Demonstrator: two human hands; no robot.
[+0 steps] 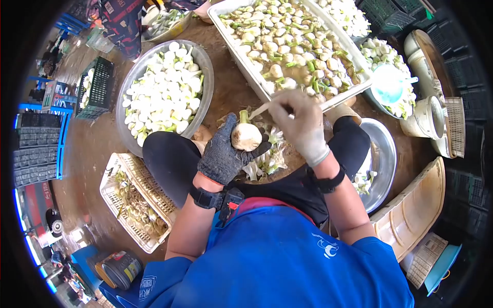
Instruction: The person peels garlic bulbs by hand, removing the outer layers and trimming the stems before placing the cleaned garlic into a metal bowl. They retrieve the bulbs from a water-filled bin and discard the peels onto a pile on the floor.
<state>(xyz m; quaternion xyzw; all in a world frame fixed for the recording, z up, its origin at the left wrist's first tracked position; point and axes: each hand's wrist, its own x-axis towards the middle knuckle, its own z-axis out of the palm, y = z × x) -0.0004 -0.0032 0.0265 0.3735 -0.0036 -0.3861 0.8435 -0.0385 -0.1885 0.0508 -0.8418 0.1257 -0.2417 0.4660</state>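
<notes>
My left hand [224, 154], in a dark grey knitted glove, is closed around a whitish bulb [246, 137] that looks like fresh garlic. Brown stains mark the bulb, and its short green stem points away from me. Close by on the right, my right hand [299, 123] wears a pale, soiled glove. Thumb and fingers pinch a thin pale strip of peel [261, 110], which reaches toward the bulb's stem. Beneath the hands, between my knees, lies a heap of peelings [268, 160].
Ahead stands a white tray [241, 57] of unpeeled bulbs in water. A metal basin [207, 87] of white bulbs is at left. Another metal basin [386, 159] sits by my right knee. A cream basket [110, 187] holds scraps. Another person's patterned clothing [120, 25] shows at top left.
</notes>
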